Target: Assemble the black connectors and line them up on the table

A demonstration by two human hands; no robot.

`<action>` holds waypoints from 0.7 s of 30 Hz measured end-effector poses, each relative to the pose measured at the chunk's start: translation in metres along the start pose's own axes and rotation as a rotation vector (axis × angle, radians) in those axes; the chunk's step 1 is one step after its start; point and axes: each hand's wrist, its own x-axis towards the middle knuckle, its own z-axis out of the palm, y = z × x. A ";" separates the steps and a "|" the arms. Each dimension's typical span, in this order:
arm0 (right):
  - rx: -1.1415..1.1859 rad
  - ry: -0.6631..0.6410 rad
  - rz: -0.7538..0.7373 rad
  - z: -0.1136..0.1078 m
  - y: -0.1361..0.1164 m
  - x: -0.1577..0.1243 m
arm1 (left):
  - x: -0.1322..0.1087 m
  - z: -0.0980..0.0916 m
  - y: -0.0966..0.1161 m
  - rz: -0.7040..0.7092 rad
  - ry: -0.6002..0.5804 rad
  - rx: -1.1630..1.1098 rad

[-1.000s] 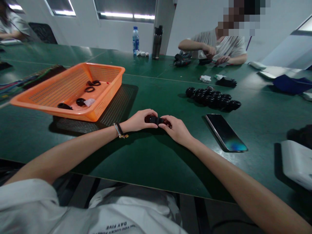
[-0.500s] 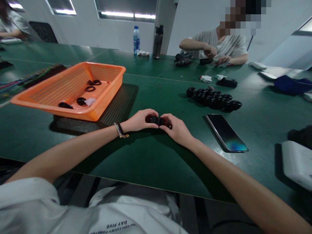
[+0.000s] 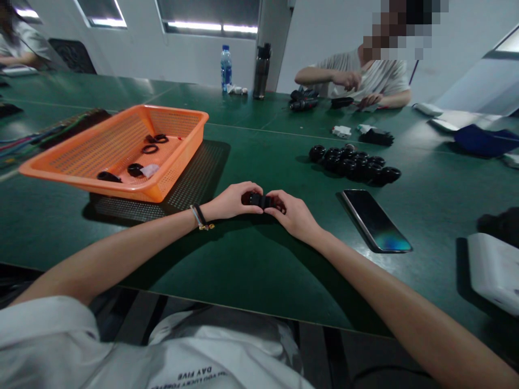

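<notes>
A small black part (image 3: 260,201) is held between my two hands, just over the green table (image 3: 194,259). My left hand (image 3: 236,200) grips its left end between thumb and curled fingers. From the other side, my right hand (image 3: 294,213) pinches its right end the same way. Fingers cover much of the part, so its exact kind cannot be made out. Several glossy black rounded pieces (image 3: 352,163) stand in rows beyond my right hand. To the left, an orange basket (image 3: 203,127) holds a few black rings (image 3: 150,148) and other black pieces.
A phone (image 3: 377,220) lies to the right of my right hand, with a white box-like device (image 3: 492,270) farther right. Across the table a co-worker (image 3: 360,75) handles something. A water bottle (image 3: 226,70) and a dark flask (image 3: 261,73) stand at the back.
My hands hold the black part in nearly the same place. The co-worker's raised hand across the table has shifted slightly.
</notes>
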 end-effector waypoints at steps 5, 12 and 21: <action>-0.001 -0.016 0.019 -0.001 0.000 0.000 | 0.000 -0.001 0.001 -0.008 -0.009 0.007; 0.000 -0.020 0.024 0.001 0.002 0.000 | 0.000 -0.001 0.003 -0.035 -0.008 0.001; -0.004 -0.022 0.030 0.001 0.002 0.001 | 0.000 0.000 0.002 -0.020 0.002 -0.009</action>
